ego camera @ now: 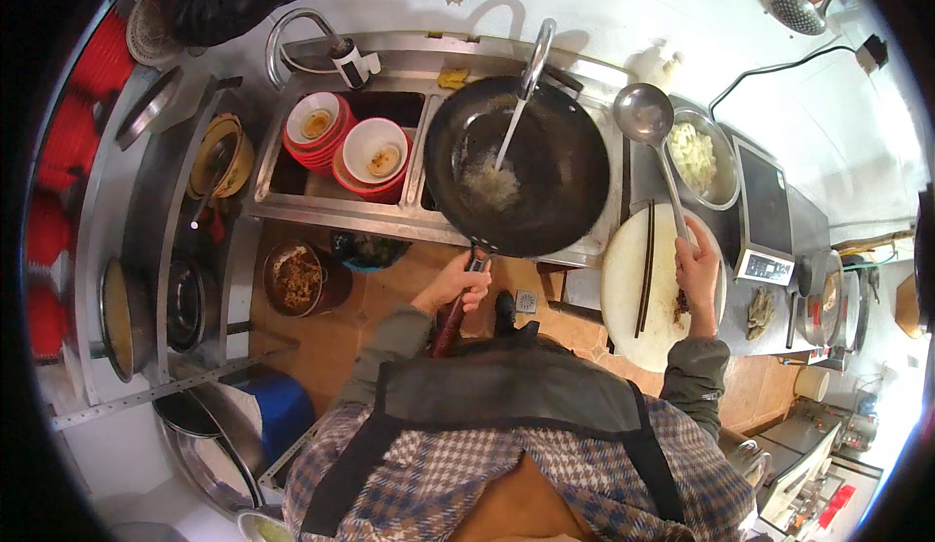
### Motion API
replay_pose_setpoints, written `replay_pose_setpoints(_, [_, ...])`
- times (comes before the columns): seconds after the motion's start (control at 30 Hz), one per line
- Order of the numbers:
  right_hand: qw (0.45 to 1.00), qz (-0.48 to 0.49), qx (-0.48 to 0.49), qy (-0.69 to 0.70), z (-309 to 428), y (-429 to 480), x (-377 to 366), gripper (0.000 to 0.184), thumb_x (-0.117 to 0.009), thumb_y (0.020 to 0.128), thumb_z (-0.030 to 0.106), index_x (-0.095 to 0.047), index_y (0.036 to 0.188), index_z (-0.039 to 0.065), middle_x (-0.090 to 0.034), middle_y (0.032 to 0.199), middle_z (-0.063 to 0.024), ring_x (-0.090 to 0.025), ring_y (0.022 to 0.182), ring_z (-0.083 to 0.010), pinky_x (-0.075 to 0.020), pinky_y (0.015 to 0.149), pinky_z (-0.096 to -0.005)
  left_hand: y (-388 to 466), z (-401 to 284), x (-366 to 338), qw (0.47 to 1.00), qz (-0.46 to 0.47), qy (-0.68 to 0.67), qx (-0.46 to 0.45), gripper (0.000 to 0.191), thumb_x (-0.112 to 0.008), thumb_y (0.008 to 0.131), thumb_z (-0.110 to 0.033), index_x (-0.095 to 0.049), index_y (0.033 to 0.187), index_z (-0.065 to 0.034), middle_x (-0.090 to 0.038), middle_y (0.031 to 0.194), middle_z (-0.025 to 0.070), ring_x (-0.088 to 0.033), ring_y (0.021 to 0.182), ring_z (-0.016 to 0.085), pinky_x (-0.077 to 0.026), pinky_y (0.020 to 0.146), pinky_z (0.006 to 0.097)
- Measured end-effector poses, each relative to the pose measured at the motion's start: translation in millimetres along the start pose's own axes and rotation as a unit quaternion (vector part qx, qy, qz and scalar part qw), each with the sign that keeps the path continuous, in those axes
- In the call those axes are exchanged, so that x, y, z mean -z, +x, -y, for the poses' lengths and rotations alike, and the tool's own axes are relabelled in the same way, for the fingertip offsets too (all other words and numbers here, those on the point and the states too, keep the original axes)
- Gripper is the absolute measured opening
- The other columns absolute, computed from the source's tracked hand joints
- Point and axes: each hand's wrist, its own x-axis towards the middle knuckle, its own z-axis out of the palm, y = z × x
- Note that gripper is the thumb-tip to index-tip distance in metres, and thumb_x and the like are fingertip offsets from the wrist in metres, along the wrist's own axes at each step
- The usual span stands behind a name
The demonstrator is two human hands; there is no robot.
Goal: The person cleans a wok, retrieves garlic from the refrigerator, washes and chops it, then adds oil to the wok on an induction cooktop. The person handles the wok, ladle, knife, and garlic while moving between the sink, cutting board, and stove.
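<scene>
My left hand (pixel 463 283) is closed around the handle of a large black wok (pixel 559 169), which lies tilted over the right basin of a steel sink (pixel 336 215). A curved metal tap (pixel 539 52) pours a stream of water into the wok, where the water splashes on the bottom. In my right hand (pixel 698 272) is the handle of a long metal ladle (pixel 643 113), its bowl raised beside the wok. Below that hand lies a round white cutting board (pixel 621 279) with a pair of dark chopsticks (pixel 646 272) and some dark scraps on it.
Stacked red and white bowls (pixel 374 149) sit in the left basin. A steel bowl of chopped pale vegetables (pixel 692 156) and an induction cooker (pixel 763 206) stand at the right. On the floor is a bucket of food scraps (pixel 296 279). Steel shelves (pixel 172 250) with pans line the left.
</scene>
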Motion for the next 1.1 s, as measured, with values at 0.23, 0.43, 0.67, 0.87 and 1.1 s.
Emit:
replay_pose_setpoints(0.23, [0.990,0.046,-0.071,0.113,-48.9,-7.7,-22.6,0.046,-0.059,0.094,0.011,-0.048,0.139,0.007,-0.046,0.061,0.0071,-0.039,0.048,-0.0016,-0.0276,0.042,-0.0203,-20.8,-31.8,-4.2,0.990,-0.071,0.120,-0.006,0.022,-0.057,0.086,-0.004,-0.042,0.101,-0.0071,-0.043,0.064,0.0025,-0.043,0.045,0.011,-0.040,0.040,0.0278])
replay_pose_setpoints(0.43, [0.991,0.118,-0.041,-0.054,-55.7,-17.2,-51.5,0.041,-0.061,0.091,0.014,-0.055,0.132,0.012,-0.053,0.061,-0.0029,-0.048,0.050,-0.0091,-0.0390,0.047,-0.0281,-25.5,-47.0,-26.0,0.994,-0.081,0.075,0.021,0.018,-0.057,0.089,-0.006,-0.044,0.100,-0.0084,-0.043,0.065,0.0003,-0.042,0.045,0.009,-0.037,0.040,0.0259])
replay_pose_setpoints(0.67, [0.983,0.105,0.065,-0.138,-39.3,-2.7,-49.3,0.040,-0.062,0.089,0.013,-0.057,0.128,0.010,-0.055,0.063,-0.0121,-0.054,0.057,-0.0198,-0.0440,0.057,-0.0344,-38.1,-104.1,-58.0,0.982,-0.058,-0.067,0.166,0.006,-0.054,0.091,-0.008,-0.049,0.093,-0.0074,-0.040,0.066,-0.0040,-0.038,0.049,0.004,-0.031,0.041,0.0210])
replay_pose_setpoints(0.87, [0.996,0.069,0.012,-0.053,-58.9,6.8,-26.0,0.040,-0.059,0.090,0.010,-0.057,0.129,0.009,-0.049,0.060,-0.0040,-0.048,0.055,-0.0123,-0.0409,0.054,-0.0309,-42.2,-160.8,-109.3,0.961,-0.142,-0.063,0.228,0.019,-0.048,0.094,-0.010,-0.040,0.078,-0.0098,-0.037,0.062,-0.0048,-0.039,0.050,0.003,-0.034,0.039,0.0172])
replay_pose_setpoints(1.1, [0.997,0.076,-0.022,-0.014,-89.2,8.4,-13.8,0.040,-0.060,0.090,0.011,-0.056,0.129,0.008,-0.051,0.060,-0.0050,-0.049,0.055,-0.0138,-0.0407,0.054,-0.0322,-21.6,-215.9,-167.2,0.911,-0.279,0.040,0.300,0.027,-0.053,0.090,-0.006,-0.039,0.067,-0.0104,-0.042,0.059,-0.0023,-0.040,0.047,0.006,-0.037,0.041,0.0196])
